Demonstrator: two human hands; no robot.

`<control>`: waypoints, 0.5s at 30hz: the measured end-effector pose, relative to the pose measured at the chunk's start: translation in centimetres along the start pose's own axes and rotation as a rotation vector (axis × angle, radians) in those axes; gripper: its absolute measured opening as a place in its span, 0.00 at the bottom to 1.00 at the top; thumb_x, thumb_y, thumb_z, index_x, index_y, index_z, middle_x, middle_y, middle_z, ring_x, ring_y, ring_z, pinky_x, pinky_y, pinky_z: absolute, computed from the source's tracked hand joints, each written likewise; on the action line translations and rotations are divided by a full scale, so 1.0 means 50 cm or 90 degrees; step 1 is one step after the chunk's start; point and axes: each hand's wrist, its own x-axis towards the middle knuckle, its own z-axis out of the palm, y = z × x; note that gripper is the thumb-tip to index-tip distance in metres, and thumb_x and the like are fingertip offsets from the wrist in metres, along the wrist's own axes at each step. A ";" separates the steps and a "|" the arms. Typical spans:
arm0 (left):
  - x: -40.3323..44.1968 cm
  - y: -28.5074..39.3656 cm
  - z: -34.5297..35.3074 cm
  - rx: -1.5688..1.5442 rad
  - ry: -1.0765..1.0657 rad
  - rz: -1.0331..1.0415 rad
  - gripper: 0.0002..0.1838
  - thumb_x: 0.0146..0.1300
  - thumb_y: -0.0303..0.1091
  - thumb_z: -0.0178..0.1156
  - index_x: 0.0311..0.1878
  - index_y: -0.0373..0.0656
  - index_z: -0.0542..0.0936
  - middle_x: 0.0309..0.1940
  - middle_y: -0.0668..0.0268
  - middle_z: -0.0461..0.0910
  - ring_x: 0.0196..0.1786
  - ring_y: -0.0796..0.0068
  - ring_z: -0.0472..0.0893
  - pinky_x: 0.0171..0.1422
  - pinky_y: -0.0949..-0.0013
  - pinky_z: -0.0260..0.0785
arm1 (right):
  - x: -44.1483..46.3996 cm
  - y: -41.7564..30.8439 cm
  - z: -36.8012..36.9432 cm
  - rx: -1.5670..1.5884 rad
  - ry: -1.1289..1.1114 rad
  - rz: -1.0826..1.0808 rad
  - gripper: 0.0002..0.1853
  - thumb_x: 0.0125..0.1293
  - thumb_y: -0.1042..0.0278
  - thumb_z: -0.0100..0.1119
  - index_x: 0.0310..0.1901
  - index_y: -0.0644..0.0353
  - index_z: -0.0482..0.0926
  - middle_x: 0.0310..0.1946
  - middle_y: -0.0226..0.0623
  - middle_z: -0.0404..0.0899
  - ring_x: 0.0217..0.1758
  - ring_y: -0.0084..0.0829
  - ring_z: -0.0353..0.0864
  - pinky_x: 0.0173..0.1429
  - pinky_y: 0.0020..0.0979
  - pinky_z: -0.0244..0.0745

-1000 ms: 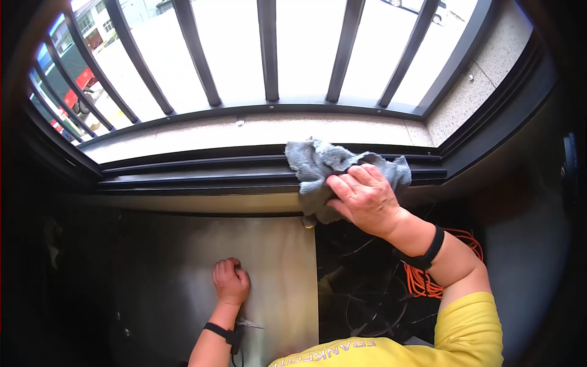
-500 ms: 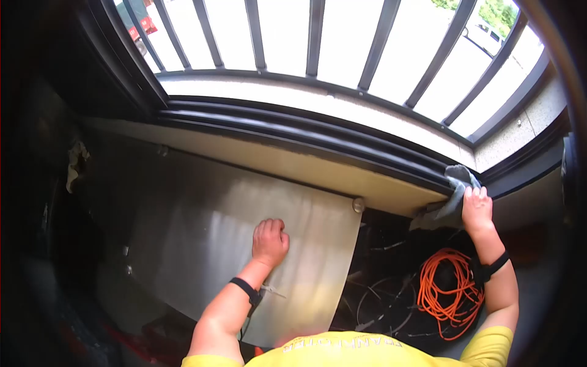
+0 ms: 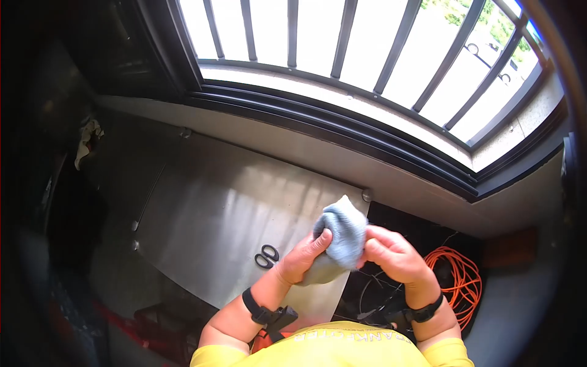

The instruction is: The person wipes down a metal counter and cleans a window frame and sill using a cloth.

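A light blue-grey cloth point(image 3: 343, 235) is bunched up between my two hands, above the right part of the metal tabletop. My left hand point(image 3: 304, 257) grips it from the left, thumb lying over the fabric. On its right edge, my right hand point(image 3: 391, 252) pinches the cloth with curled fingers, slightly blurred. Just left of my left hand, the black handles of a pair of scissors point(image 3: 266, 256) show on the tabletop point(image 3: 202, 202); the rest of the scissors is hidden behind my left wrist.
A coil of orange cable point(image 3: 460, 284) lies on the dark floor at the right. Beyond the tabletop runs a black window frame point(image 3: 342, 137) with dark vertical bars point(image 3: 344, 40). Round metal knobs point(image 3: 367, 194) sit at the tabletop's corners. Something red point(image 3: 131, 330) is at the lower left.
My right hand has brought the cloth from the window frame's right corner back over the tabletop. My left hand has risen from the tabletop, moved right and taken hold of the cloth, uncovering the scissors' handles.
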 end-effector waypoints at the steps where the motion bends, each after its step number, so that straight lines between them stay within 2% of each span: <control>1: -0.010 0.000 -0.015 -0.007 0.033 0.017 0.27 0.68 0.44 0.56 0.67 0.46 0.64 0.58 0.66 0.71 0.61 0.73 0.70 0.66 0.66 0.63 | 0.010 0.006 0.017 -0.076 0.003 -0.005 0.18 0.72 0.63 0.54 0.56 0.66 0.74 0.42 0.32 0.79 0.40 0.18 0.75 0.44 0.23 0.73; 2: -0.019 0.003 -0.032 -0.014 0.066 0.032 0.23 0.69 0.37 0.56 0.65 0.44 0.67 0.56 0.66 0.73 0.59 0.73 0.73 0.63 0.67 0.66 | 0.016 0.017 0.027 -0.152 0.009 -0.009 0.18 0.71 0.63 0.55 0.56 0.66 0.74 0.41 0.32 0.79 0.39 0.18 0.75 0.43 0.22 0.73; 3: -0.031 0.023 -0.054 -0.068 0.123 0.099 0.17 0.68 0.27 0.55 0.59 0.41 0.72 0.53 0.65 0.76 0.53 0.74 0.76 0.59 0.70 0.70 | 0.013 0.041 0.031 -0.160 0.076 -0.050 0.16 0.69 0.66 0.58 0.55 0.65 0.76 0.37 0.30 0.80 0.36 0.16 0.74 0.42 0.21 0.72; 4: -0.049 0.051 -0.121 -0.045 0.170 0.115 0.15 0.68 0.30 0.54 0.57 0.38 0.73 0.51 0.64 0.77 0.54 0.74 0.77 0.60 0.69 0.69 | 0.009 0.050 0.028 -0.216 0.117 -0.069 0.14 0.68 0.68 0.58 0.52 0.64 0.78 0.34 0.27 0.81 0.36 0.15 0.73 0.42 0.21 0.71; 5: -0.071 0.110 -0.115 -0.034 0.198 0.236 0.16 0.69 0.33 0.51 0.55 0.36 0.75 0.50 0.62 0.78 0.54 0.71 0.77 0.62 0.67 0.69 | 0.002 0.065 0.022 -0.200 0.153 -0.056 0.13 0.68 0.69 0.58 0.51 0.65 0.78 0.33 0.27 0.81 0.35 0.14 0.72 0.41 0.20 0.71; 7: -0.110 0.204 -0.224 -0.082 0.259 0.295 0.19 0.68 0.38 0.51 0.57 0.36 0.74 0.51 0.58 0.78 0.54 0.64 0.78 0.64 0.63 0.68 | -0.004 0.120 0.017 -0.197 0.211 -0.016 0.12 0.68 0.69 0.58 0.49 0.64 0.79 0.32 0.28 0.80 0.34 0.12 0.70 0.40 0.20 0.71; 8: -0.122 0.248 -0.266 -0.040 0.304 0.346 0.20 0.68 0.40 0.51 0.57 0.36 0.74 0.51 0.57 0.78 0.53 0.63 0.78 0.62 0.62 0.70 | 0.001 0.152 0.027 -0.271 0.222 0.028 0.10 0.66 0.68 0.58 0.46 0.63 0.80 0.30 0.32 0.81 0.31 0.18 0.75 0.39 0.23 0.73; 9: -0.140 0.290 -0.320 -0.036 0.356 0.356 0.21 0.70 0.43 0.49 0.57 0.36 0.74 0.50 0.57 0.79 0.51 0.63 0.80 0.59 0.61 0.73 | 0.013 0.191 0.047 -0.374 0.184 0.006 0.11 0.65 0.67 0.59 0.46 0.61 0.80 0.30 0.34 0.81 0.32 0.24 0.78 0.40 0.26 0.74; 10: -0.152 0.326 -0.374 0.075 0.482 0.399 0.21 0.71 0.45 0.49 0.56 0.37 0.74 0.48 0.58 0.79 0.49 0.65 0.80 0.57 0.61 0.74 | 0.033 0.230 0.071 -0.478 0.142 -0.022 0.11 0.64 0.67 0.60 0.46 0.60 0.79 0.30 0.36 0.81 0.33 0.31 0.81 0.40 0.30 0.75; 12: -0.160 0.385 -0.513 0.251 0.591 0.433 0.19 0.71 0.46 0.51 0.54 0.42 0.75 0.47 0.60 0.79 0.48 0.67 0.80 0.55 0.64 0.74 | 0.079 0.300 0.133 -0.562 0.078 -0.053 0.19 0.60 0.65 0.63 0.52 0.58 0.75 0.38 0.41 0.80 0.40 0.43 0.80 0.45 0.38 0.75; 13: -0.150 0.400 -0.557 0.371 0.740 0.433 0.19 0.70 0.47 0.52 0.53 0.41 0.74 0.49 0.61 0.78 0.49 0.69 0.79 0.54 0.64 0.74 | 0.110 0.323 0.162 -0.626 0.084 -0.119 0.24 0.58 0.65 0.64 0.56 0.59 0.72 0.41 0.42 0.78 0.42 0.43 0.78 0.47 0.39 0.74; 14: -0.145 0.409 -0.626 0.440 0.758 0.380 0.28 0.69 0.55 0.50 0.58 0.40 0.73 0.55 0.57 0.76 0.56 0.61 0.76 0.63 0.60 0.67 | 0.138 0.341 0.183 -0.689 0.090 -0.188 0.29 0.56 0.65 0.65 0.60 0.59 0.68 0.43 0.42 0.76 0.43 0.44 0.77 0.48 0.40 0.74; 15: -0.136 0.405 -0.703 0.704 0.880 0.228 0.32 0.68 0.59 0.47 0.61 0.40 0.71 0.60 0.55 0.72 0.62 0.57 0.71 0.68 0.57 0.59 | 0.161 0.361 0.196 -0.690 0.090 -0.195 0.29 0.56 0.65 0.65 0.60 0.59 0.68 0.43 0.42 0.76 0.43 0.44 0.77 0.48 0.40 0.74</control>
